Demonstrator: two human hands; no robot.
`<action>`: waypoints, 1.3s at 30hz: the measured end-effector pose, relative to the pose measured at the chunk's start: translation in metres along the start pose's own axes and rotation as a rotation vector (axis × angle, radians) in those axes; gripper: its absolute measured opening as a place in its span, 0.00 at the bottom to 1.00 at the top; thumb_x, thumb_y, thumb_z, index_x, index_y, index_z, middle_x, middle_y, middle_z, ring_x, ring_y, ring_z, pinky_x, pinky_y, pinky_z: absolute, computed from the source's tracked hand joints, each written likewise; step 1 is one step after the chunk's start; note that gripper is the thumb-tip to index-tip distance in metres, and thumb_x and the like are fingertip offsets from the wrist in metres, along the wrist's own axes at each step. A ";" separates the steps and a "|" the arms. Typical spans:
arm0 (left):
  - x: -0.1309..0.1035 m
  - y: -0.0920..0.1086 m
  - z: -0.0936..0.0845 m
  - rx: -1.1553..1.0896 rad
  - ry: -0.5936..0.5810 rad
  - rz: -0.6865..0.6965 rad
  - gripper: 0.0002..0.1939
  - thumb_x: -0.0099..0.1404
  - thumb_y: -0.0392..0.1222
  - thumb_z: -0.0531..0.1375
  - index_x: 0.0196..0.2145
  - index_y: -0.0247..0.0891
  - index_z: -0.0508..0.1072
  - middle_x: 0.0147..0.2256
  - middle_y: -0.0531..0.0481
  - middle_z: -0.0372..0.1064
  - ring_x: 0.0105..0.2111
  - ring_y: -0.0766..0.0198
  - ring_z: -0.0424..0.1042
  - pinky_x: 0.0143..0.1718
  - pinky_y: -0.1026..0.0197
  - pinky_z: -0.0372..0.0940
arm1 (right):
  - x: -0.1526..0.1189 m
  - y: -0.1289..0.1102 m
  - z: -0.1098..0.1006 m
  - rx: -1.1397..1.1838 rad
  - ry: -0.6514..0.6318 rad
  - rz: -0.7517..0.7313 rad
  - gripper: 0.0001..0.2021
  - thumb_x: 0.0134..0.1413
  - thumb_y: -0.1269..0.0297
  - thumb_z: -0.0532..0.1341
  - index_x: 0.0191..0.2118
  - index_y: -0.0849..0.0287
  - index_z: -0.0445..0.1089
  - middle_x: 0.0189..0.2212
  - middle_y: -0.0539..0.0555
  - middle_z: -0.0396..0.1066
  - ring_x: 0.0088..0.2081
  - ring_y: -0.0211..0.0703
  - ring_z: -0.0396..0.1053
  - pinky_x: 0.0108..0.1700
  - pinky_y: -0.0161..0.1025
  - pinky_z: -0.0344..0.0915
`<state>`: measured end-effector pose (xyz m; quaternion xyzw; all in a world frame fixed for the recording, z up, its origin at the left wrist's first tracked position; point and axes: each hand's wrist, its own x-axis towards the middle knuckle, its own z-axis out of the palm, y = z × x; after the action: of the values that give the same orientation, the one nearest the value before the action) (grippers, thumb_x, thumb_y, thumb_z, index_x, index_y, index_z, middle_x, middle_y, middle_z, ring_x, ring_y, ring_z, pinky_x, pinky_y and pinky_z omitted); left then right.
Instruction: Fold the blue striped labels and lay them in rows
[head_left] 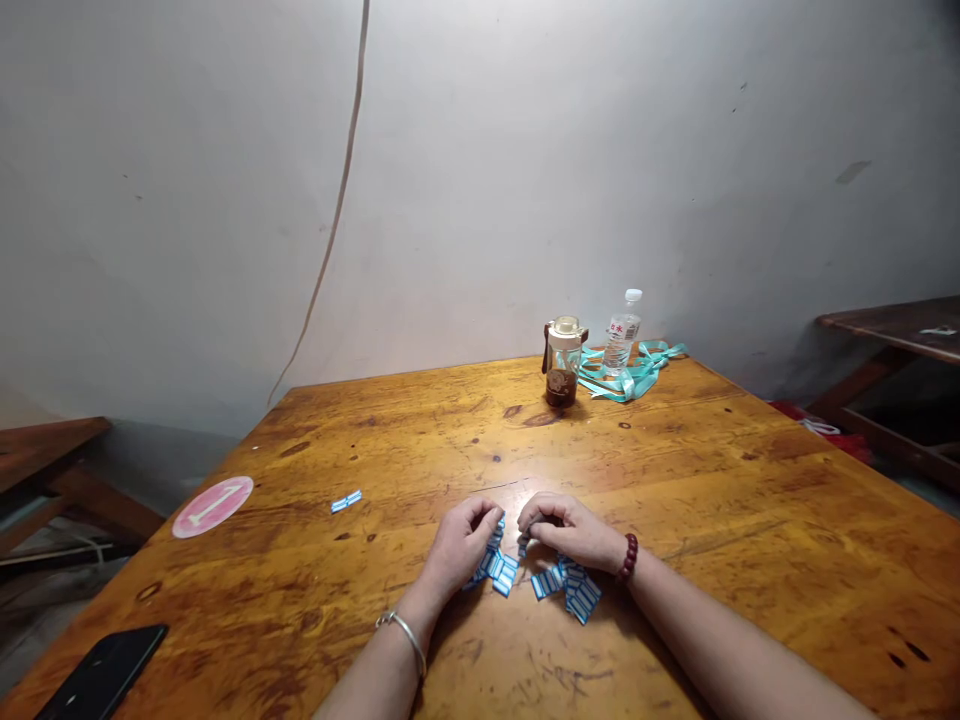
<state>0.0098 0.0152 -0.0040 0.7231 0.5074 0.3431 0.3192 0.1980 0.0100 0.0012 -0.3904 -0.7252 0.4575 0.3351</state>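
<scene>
My left hand (463, 540), with a silver bangle at its wrist, is closed in a pinch on a blue-and-white striped piece (496, 533). Under its fingers lie more striped pieces (501, 570), partly hidden by the hand. Opposite it, my right hand (574, 530) wears a dark red bead bracelet and pinches another small striped piece (523, 543). Below that hand a loose pile of blue-and-white striped pieces (577, 588) overlaps on the wooden table (420, 440). They look like small flat labels or packets; the exact kind is too small to tell.
Another striped piece (346, 501) lies apart at the left, near a round pink sticker (214, 506). A black phone (103, 675) rests at the front left edge. Toward the back stand a drink cup (562, 365) and a water bottle (622, 335) beside turquoise ribbon (637, 380).
</scene>
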 end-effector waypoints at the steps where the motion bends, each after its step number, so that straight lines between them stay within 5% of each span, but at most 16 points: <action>1: 0.000 0.000 0.000 -0.021 0.005 -0.012 0.14 0.58 0.47 0.49 0.24 0.35 0.67 0.21 0.54 0.62 0.23 0.68 0.61 0.24 0.67 0.55 | 0.000 -0.001 -0.001 -0.014 -0.010 -0.012 0.10 0.46 0.72 0.51 0.31 0.61 0.69 0.31 0.52 0.68 0.33 0.37 0.65 0.36 0.33 0.61; 7: 0.001 -0.001 -0.001 -0.005 0.093 -0.042 0.16 0.57 0.49 0.49 0.23 0.35 0.67 0.19 0.54 0.61 0.22 0.68 0.60 0.23 0.67 0.55 | 0.002 -0.002 -0.007 -0.130 0.017 -0.048 0.14 0.53 0.69 0.46 0.32 0.60 0.70 0.32 0.53 0.68 0.37 0.38 0.64 0.41 0.36 0.59; 15: -0.003 0.011 0.001 0.113 0.009 0.060 0.14 0.59 0.44 0.48 0.23 0.36 0.67 0.22 0.52 0.63 0.24 0.66 0.61 0.26 0.65 0.56 | 0.008 0.013 -0.005 -0.120 0.262 0.102 0.12 0.53 0.63 0.48 0.28 0.61 0.65 0.20 0.48 0.62 0.24 0.34 0.60 0.27 0.30 0.58; 24: -0.002 0.013 -0.002 0.233 -0.039 0.136 0.10 0.58 0.41 0.49 0.31 0.38 0.69 0.30 0.48 0.65 0.33 0.62 0.63 0.35 0.60 0.58 | -0.002 0.008 -0.015 -0.493 0.010 0.018 0.08 0.37 0.69 0.60 0.30 0.58 0.68 0.27 0.50 0.65 0.30 0.37 0.61 0.33 0.33 0.56; 29: -0.005 0.017 -0.002 0.276 -0.177 0.257 0.14 0.54 0.40 0.55 0.41 0.41 0.67 0.41 0.47 0.63 0.42 0.59 0.60 0.42 0.57 0.56 | 0.000 0.013 -0.013 -0.195 -0.025 0.110 0.04 0.41 0.72 0.54 0.25 0.61 0.65 0.22 0.48 0.66 0.25 0.33 0.62 0.26 0.29 0.57; 35: -0.008 0.019 0.001 0.288 -0.246 0.277 0.05 0.54 0.36 0.54 0.27 0.41 0.69 0.39 0.50 0.64 0.40 0.61 0.61 0.42 0.58 0.55 | 0.006 0.026 -0.016 0.054 0.126 0.196 0.03 0.43 0.71 0.52 0.27 0.62 0.62 0.20 0.47 0.64 0.24 0.34 0.65 0.24 0.29 0.59; 39: -0.006 0.017 0.000 0.238 -0.190 0.280 0.08 0.54 0.33 0.52 0.28 0.41 0.69 0.37 0.50 0.65 0.39 0.63 0.62 0.41 0.59 0.56 | 0.002 0.025 -0.028 -0.067 0.073 0.229 0.05 0.44 0.68 0.53 0.27 0.62 0.64 0.22 0.49 0.65 0.24 0.34 0.64 0.25 0.30 0.59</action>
<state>0.0171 0.0048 0.0087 0.8483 0.4065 0.2520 0.2271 0.2274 0.0300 -0.0116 -0.4978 -0.6781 0.4540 0.2936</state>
